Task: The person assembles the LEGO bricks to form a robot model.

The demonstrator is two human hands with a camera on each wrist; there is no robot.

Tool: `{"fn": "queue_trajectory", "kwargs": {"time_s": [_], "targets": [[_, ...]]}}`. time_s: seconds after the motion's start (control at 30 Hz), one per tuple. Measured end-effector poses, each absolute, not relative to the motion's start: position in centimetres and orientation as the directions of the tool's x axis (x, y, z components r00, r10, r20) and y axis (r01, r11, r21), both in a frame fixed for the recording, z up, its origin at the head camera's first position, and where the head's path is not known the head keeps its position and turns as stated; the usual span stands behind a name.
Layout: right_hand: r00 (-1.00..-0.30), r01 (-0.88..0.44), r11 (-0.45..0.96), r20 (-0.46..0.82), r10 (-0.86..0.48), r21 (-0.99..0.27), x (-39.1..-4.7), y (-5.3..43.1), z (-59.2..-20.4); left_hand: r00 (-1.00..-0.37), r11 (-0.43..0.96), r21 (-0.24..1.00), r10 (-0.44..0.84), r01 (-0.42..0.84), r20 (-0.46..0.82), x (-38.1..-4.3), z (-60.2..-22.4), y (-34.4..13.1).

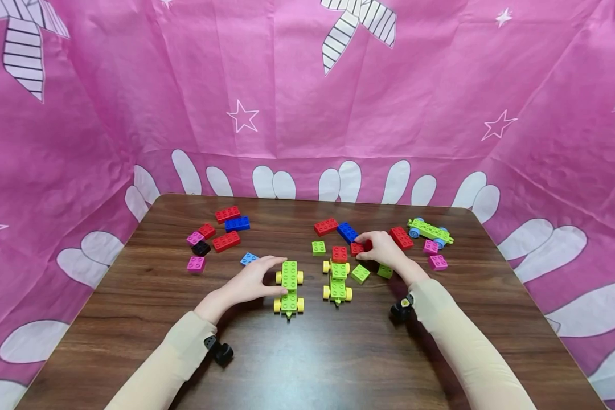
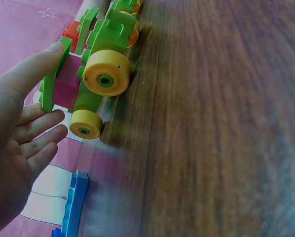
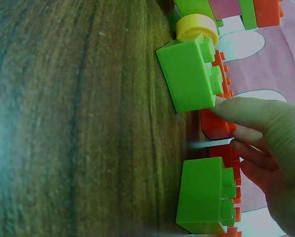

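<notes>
My left hand (image 1: 253, 280) pinches the long green top brick (image 1: 289, 274) of a yellow-wheeled toy car. Seen from the left wrist, the thumb lies on one end of that brick (image 2: 56, 74) and the fingertips touch its other end; a pink brick (image 2: 67, 81) sits beneath it, on the car base. My right hand (image 1: 381, 250) pinches a small red brick (image 1: 356, 249) on the table, between thumb and fingers in the right wrist view. Beside it stands a second yellow-wheeled toy car (image 1: 337, 289), topped with green and a red brick (image 1: 340, 254).
Loose green bricks (image 1: 360, 274) lie near the right hand. Red and blue bricks (image 1: 347, 232) are behind it. A blue-wheeled car base (image 1: 430, 230) and pink bricks (image 1: 438, 262) sit at right. More mixed bricks (image 1: 226, 241) lie at left, with a light blue brick (image 1: 248, 258) by the left hand.
</notes>
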State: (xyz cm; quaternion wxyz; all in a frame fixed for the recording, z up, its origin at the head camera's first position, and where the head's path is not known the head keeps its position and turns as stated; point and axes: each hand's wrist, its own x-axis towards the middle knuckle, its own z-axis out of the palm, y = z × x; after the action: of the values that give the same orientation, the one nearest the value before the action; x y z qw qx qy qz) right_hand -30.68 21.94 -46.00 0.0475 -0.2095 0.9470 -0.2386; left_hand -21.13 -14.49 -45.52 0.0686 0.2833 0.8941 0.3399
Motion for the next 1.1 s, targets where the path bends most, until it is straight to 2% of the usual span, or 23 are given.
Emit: {"fn": "queue_trajectory", "kwargs": {"time_s": [0.63,1.1], "targets": [[-0.904,-0.385,0.792,0.022,-0.427,-0.473,-30.48,21.84,-45.89,-0.832,0.611,0.65,0.55,0.453,0.063,-21.24,-45.52,-14.5],[-0.888,-0.447,0.73,0.155,-0.434,-0.517,-29.83,21.97,-45.91,-0.838,0.615,0.652,0.542,0.444,0.06,-21.33,-45.49,-14.44]]}}
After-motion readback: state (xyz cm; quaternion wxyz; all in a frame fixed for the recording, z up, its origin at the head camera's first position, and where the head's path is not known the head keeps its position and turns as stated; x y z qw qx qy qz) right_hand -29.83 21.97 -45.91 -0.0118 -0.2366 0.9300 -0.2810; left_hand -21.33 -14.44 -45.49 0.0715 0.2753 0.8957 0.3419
